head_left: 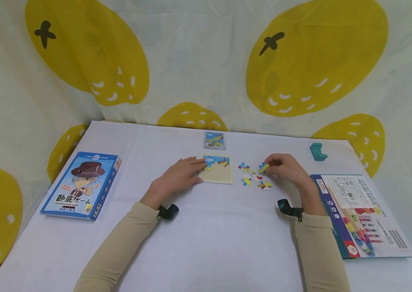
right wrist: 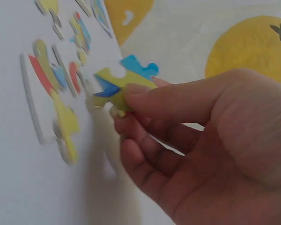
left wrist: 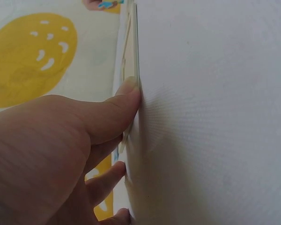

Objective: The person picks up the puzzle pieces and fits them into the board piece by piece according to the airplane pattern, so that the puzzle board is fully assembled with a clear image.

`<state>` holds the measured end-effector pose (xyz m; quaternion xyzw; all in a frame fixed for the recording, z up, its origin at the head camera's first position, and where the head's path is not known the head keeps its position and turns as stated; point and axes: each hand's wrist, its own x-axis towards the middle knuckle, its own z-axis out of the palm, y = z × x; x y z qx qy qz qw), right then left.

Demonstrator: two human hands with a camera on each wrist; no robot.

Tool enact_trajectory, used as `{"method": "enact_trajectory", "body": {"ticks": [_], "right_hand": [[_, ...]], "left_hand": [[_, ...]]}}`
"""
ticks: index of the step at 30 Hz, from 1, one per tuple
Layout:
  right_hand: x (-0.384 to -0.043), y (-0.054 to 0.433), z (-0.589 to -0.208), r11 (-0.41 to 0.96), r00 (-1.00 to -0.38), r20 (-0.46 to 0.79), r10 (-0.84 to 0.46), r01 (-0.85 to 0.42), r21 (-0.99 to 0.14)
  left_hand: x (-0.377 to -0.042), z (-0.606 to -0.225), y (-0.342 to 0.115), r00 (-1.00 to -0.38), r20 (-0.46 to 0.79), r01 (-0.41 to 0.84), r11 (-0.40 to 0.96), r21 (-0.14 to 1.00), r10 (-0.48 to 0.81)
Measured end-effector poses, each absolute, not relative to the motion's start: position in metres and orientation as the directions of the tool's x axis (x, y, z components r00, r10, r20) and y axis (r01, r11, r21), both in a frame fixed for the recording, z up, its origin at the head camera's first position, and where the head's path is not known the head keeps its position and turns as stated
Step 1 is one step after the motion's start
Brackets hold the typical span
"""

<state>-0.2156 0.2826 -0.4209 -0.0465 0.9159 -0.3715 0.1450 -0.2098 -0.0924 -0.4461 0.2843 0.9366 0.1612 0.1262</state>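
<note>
A wooden puzzle tray (head_left: 220, 175) lies mid-table, with a few fitted picture pieces (head_left: 211, 160) along its top and left. My left hand (head_left: 184, 174) holds the tray at its left side; the left wrist view shows the thumb (left wrist: 117, 110) against the near edge and the other fingers beyond. To the right of the tray, my right hand (head_left: 287, 168) pinches a yellow and blue puzzle piece (right wrist: 107, 86) between thumb and fingers, tilted and raised off the table. Several loose puzzle pieces (head_left: 257, 177) lie between the tray and that hand.
Behind the tray lies a small airplane picture card (head_left: 214, 140). A blue game box (head_left: 82, 184) stands at the left, a larger printed box (head_left: 364, 215) at the right. A teal block (head_left: 317, 151) sits at the back right. A fruit-patterned curtain (head_left: 198, 61) hangs behind the table.
</note>
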Motion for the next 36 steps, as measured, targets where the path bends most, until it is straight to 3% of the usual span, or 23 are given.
{"method": "enact_trajectory", "body": {"ticks": [21,28,36], "right_hand": [[-0.225,0.198,-0.440,0.642,-0.987,-0.040,-0.155,-0.070,-0.763],[-0.226,0.176,-0.444,0.624,-0.995,-0.016,-0.096,-0.048,-0.780],[-0.227,0.150,-0.445,0.634,-0.990,-0.010,-0.141,-0.082,-0.769]], "left_hand": [[-0.211,-0.448,-0.092,-0.801,-0.146,0.497,0.780,0.379,0.581],[-0.210,-0.445,-0.093,-0.799,-0.136,0.503,0.775,0.383,0.586],[-0.211,-0.445,-0.094,-0.800,-0.139,0.501,0.776,0.383,0.584]]}}
